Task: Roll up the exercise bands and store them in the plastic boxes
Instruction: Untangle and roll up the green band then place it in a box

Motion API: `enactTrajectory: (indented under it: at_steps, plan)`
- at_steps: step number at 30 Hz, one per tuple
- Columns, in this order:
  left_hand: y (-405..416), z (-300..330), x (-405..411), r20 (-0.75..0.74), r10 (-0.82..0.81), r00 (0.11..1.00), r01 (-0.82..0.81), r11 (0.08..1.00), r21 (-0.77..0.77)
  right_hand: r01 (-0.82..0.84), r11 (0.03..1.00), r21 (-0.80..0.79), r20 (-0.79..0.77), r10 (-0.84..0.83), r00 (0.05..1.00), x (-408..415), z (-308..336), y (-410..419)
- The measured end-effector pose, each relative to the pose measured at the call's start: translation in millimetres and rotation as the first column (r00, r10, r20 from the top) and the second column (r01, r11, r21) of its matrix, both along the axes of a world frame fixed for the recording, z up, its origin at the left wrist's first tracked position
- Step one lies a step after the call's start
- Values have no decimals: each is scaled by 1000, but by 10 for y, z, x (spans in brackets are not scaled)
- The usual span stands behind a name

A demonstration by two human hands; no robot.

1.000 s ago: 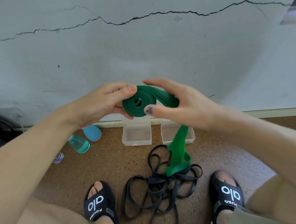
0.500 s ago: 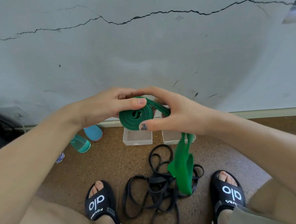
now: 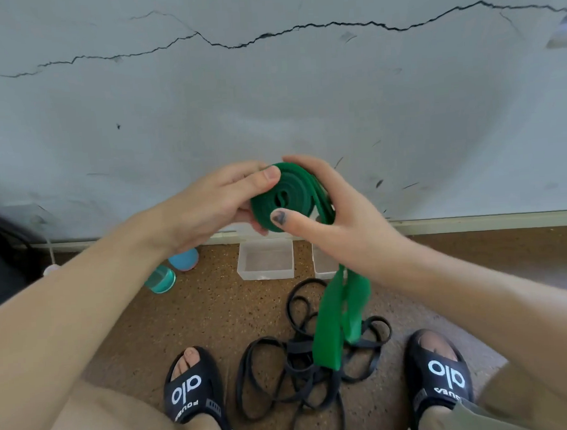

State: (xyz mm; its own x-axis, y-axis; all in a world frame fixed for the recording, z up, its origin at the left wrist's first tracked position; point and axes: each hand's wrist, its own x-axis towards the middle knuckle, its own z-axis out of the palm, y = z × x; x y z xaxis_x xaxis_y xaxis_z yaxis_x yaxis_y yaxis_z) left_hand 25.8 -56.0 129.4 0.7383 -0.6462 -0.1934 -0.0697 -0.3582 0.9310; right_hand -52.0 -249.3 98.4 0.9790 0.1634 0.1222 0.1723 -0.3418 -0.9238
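A green exercise band (image 3: 288, 198) is partly wound into a flat coil held up in front of the wall. My left hand (image 3: 216, 205) pinches the coil's left side between thumb and fingers. My right hand (image 3: 335, 218) wraps around the coil's right side, thumb across its front. The unrolled green tail (image 3: 340, 313) hangs down from under my right hand, its end clear of the floor. Black bands (image 3: 303, 361) lie tangled on the floor between my feet. Two clear plastic boxes stand open by the wall: one (image 3: 265, 260) fully seen, the other (image 3: 324, 262) partly hidden behind my right hand.
A teal bottle (image 3: 160, 279) and a blue round object (image 3: 184, 259) lie on the speckled brown floor left of the boxes. My feet in black slides (image 3: 192, 387) (image 3: 441, 374) flank the black bands. A cracked grey wall (image 3: 269, 100) stands close ahead.
The coil has grown as more band was wound on, and the hanging tail has shortened and risen off the pile of black bands. Both hands shifted slightly around the coil.
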Motion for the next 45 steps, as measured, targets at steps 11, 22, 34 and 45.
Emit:
enactTrajectory:
  at_steps: [11, 22, 34, 45]
  plan:
    - [7, 146, 18, 80, -149, 986, 130, 971, 202, -288, 956, -62, -122, 279, 952, 89, 168, -35]
    - [157, 152, 64, 178, -4, 984, -9, 997, 71, -212, 967, -141, -112, 197, 974, 191, 262, -348]
    - [54, 47, 14, 48, -149, 988, 131, 954, 268, -190, 980, 53, -85, 194, 977, -63, 77, 16]
    - [164, 67, 46, 169, -96, 981, 53, 968, 243, -229, 886, -403, -127, 194, 973, 136, 298, -312]
